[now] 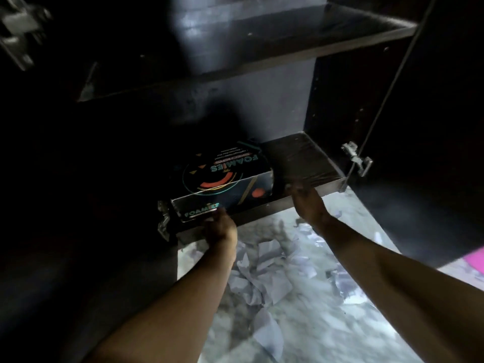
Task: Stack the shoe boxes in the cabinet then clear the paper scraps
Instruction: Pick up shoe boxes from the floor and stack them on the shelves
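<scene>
A dark shoe box [225, 176] printed FOAMIES lies on the bottom shelf [301, 158] of the dark cabinet, at the left side. My left hand [220, 227] touches the box's near end face, fingers against it. Just right of the box, my right hand [307, 203] sits at the shelf's front edge with its fingers straight and holding nothing. White paper scraps [264, 273] lie scattered on the pale floor below the shelf, between my forearms.
An upper shelf [262, 48] spans the cabinet above. The open right door carries a metal hinge [356, 158]; another hinge [163, 221] sits at the left. Something pink [471, 260] shows at the right edge on the floor.
</scene>
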A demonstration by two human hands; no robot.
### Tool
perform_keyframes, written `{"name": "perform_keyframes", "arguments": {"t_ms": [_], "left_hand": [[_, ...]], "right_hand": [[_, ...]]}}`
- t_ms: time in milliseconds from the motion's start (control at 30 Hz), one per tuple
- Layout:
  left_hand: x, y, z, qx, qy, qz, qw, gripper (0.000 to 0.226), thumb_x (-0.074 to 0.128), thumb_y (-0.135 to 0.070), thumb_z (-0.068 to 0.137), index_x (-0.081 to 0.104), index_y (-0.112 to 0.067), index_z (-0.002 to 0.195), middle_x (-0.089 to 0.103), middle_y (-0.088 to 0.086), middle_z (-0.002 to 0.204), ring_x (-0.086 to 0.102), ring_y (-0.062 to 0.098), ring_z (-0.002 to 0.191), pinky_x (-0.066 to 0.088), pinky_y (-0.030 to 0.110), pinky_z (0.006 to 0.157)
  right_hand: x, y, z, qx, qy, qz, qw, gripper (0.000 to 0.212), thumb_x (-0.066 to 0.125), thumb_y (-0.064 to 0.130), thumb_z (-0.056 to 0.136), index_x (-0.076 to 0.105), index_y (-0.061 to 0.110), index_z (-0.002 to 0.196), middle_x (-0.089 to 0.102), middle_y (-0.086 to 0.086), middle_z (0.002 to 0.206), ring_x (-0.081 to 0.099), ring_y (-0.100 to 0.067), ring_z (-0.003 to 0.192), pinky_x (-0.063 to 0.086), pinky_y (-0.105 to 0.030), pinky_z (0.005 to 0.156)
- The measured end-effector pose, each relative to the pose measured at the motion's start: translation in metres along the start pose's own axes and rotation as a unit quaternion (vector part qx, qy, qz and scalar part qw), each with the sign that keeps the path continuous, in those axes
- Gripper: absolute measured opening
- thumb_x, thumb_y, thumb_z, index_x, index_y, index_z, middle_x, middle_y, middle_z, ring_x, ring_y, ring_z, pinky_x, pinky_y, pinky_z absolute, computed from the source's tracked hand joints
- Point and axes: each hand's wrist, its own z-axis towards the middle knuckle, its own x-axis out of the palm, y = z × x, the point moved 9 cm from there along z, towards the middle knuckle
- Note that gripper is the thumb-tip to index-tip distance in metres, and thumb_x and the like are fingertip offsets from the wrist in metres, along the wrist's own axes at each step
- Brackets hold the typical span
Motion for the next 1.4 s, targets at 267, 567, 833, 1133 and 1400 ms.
{"name": "perform_keyframes", "arguments": {"t_ms": [267, 567, 833, 1133, 1400], "left_hand": [[0.127, -0.002, -0.125, 0.197, 0.285, 0.166, 0.923, 0.042, 0.064, -0.058, 0.074, 0.071, -0.020, 0.090, 0.077, 0.015, 0.102, 0.072, 0.037, 0.102, 0.057, 0.050, 0.096], [0.200, 0.066, -0.394, 0.267, 0.508, 0.285, 0.767, 0.022, 0.070, -0.045, 0.073, 0.067, -0.026, 0.083, 0.076, 0.005, 0.087, 0.074, 0.032, 0.087, 0.051, 0.032, 0.073], [0.222, 0.204, -0.577, 0.281, 0.669, 0.362, 0.586, 0.016, 0.068, -0.042, 0.089, 0.069, -0.030, 0.100, 0.076, -0.001, 0.102, 0.073, 0.020, 0.092, 0.056, 0.037, 0.087], [0.213, 0.351, -0.631, 0.173, 0.715, 0.441, 0.514, 0.054, 0.062, -0.057, 0.093, 0.048, -0.030, 0.138, 0.060, -0.012, 0.130, 0.056, 0.017, 0.116, 0.051, 0.042, 0.101], [0.203, 0.298, -0.581, 0.192, 0.673, 0.414, 0.583, 0.065, 0.069, -0.066, 0.082, 0.047, -0.036, 0.135, 0.058, -0.013, 0.131, 0.058, 0.020, 0.123, 0.050, 0.046, 0.107]], "right_hand": [[-0.133, -0.022, -0.139, 0.031, -0.008, 0.014, 0.999, 0.026, 0.064, 0.034, 0.100, 0.068, 0.018, 0.121, 0.073, 0.002, 0.115, 0.070, -0.015, 0.100, 0.051, -0.011, 0.080], [-0.311, -0.119, -0.341, 0.115, -0.227, 0.010, 0.967, 0.019, 0.063, 0.024, 0.101, 0.071, 0.013, 0.115, 0.074, 0.003, 0.108, 0.069, -0.010, 0.094, 0.050, -0.017, 0.082], [-0.417, -0.223, -0.599, 0.261, -0.503, -0.036, 0.823, 0.017, 0.058, 0.028, 0.097, 0.071, 0.020, 0.106, 0.072, 0.004, 0.104, 0.067, -0.010, 0.094, 0.058, -0.036, 0.082], [-0.404, -0.354, -0.801, 0.504, -0.585, 0.082, 0.630, 0.069, 0.066, 0.051, 0.081, 0.053, 0.008, 0.133, 0.059, -0.015, 0.129, 0.057, -0.033, 0.112, 0.050, -0.051, 0.102], [-0.372, -0.344, -0.746, 0.450, -0.538, 0.169, 0.693, 0.055, 0.073, 0.056, 0.079, 0.058, 0.009, 0.106, 0.061, -0.010, 0.104, 0.060, -0.030, 0.097, 0.055, -0.058, 0.091]]}}
